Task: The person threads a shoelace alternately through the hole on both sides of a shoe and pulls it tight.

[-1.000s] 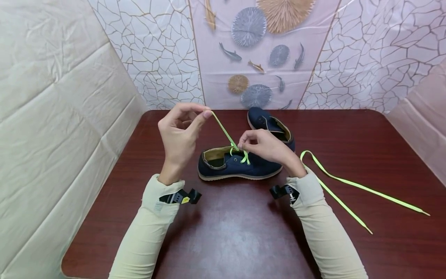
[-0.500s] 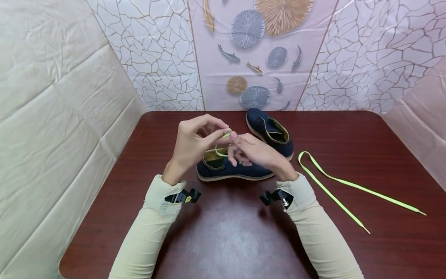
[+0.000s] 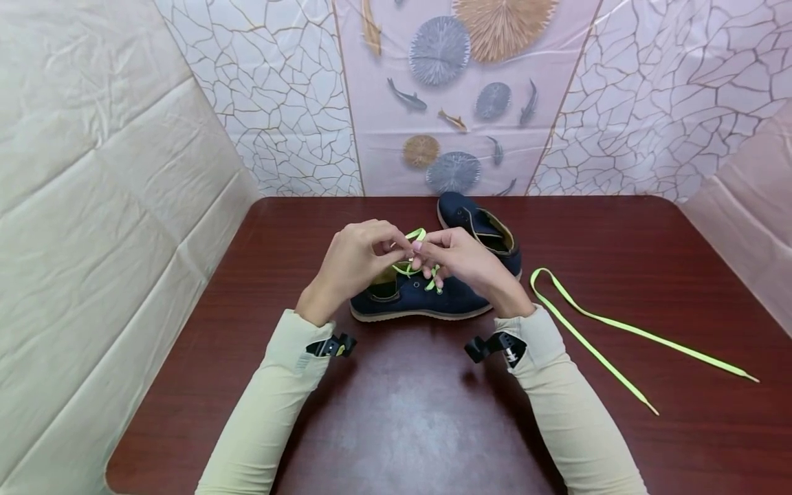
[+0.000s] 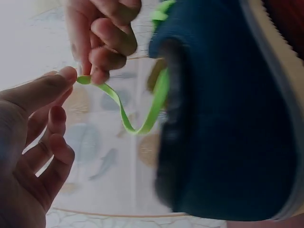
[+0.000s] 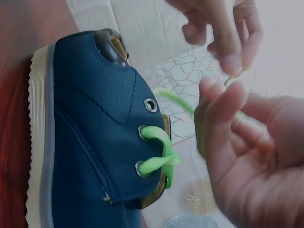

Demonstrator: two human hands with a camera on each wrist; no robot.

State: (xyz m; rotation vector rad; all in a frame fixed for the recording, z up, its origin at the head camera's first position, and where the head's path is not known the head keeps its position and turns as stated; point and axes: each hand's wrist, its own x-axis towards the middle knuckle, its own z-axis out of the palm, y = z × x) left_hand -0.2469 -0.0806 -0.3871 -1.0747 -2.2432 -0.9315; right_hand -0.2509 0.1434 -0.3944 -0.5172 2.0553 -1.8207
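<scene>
A navy shoe (image 3: 408,302) stands side-on on the table, toe to the right, below both hands. Bright green shoelace (image 5: 156,164) passes through two of its eyelets, while the eyelet (image 5: 150,105) nearest the ankle has no lace in it. My left hand (image 3: 349,265) pinches the lace between thumb and forefinger above the shoe opening. Close against it, the right hand (image 3: 467,265) also pinches the lace, and the fingertips of both hands nearly meet. In the left wrist view a slack loop of lace (image 4: 124,116) hangs from the fingers to the shoe.
A second navy shoe (image 3: 454,206) lies behind, partly covered by the right hand. Another green shoelace (image 3: 693,354) is spread in a bend at the right of the brown table (image 3: 396,426). Patterned cloth (image 3: 297,103) hangs behind the table.
The left hand has come down and right from a raised spot, where it held the lace taut. The right hand has stayed over the shoe; the lace is slack and looped.
</scene>
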